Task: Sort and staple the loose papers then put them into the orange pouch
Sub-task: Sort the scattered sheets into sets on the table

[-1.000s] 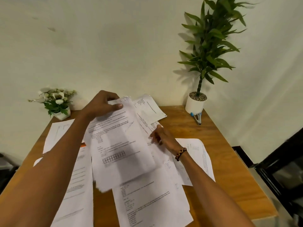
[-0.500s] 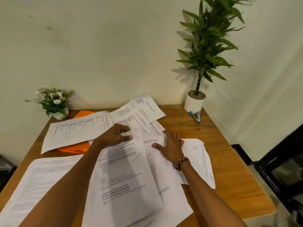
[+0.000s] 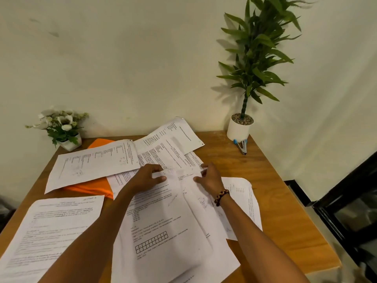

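Several loose printed papers lie spread over the wooden table (image 3: pixel 275 203). My left hand (image 3: pixel 147 176) pinches the top edge of a small stack of papers (image 3: pixel 163 225) in the middle. My right hand (image 3: pixel 210 177), with a beaded bracelet on the wrist, holds the top edge of the sheets just to the right, fingers on the paper. The orange pouch (image 3: pixel 89 187) lies at the back left, mostly hidden under a sideways sheet (image 3: pixel 93 162). A blue and silver stapler (image 3: pixel 241 146) rests at the back right by the plant pot.
A tall green plant in a white pot (image 3: pixel 239 129) stands at the back right corner. A small white pot of white flowers (image 3: pixel 63 129) sits at the back left. Another sheet (image 3: pixel 53 227) lies at the front left. The wall runs along the table's far edge.
My left hand has lowered the stack of papers from the air down onto the table's middle. My right hand has shifted slightly right to the sheets' top edge.
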